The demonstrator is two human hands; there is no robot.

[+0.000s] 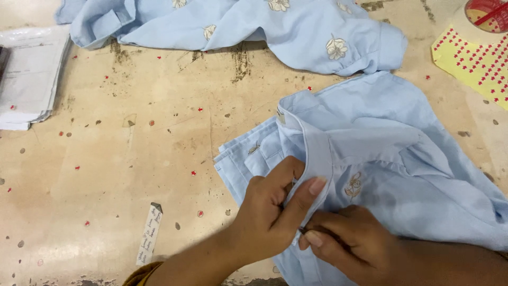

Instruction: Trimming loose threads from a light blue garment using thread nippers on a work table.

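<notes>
A light blue shirt (391, 159) with a small embroidered flower lies bunched on the worn beige table (132, 159). My left hand (272, 209) pinches the shirt's collar edge between thumb and fingers. My right hand (349, 241) grips the same fabric just below, fingers closed, with a small dark thing at the fingertips that I cannot make out. Both hands meet near the bottom centre.
A second light blue flowered garment (238, 26) lies across the far edge. A stack of papers (32, 79) sits at the left. A yellow sheet of red stickers (476, 63) is at the right. A narrow written paper slip (150, 234) lies near my left forearm.
</notes>
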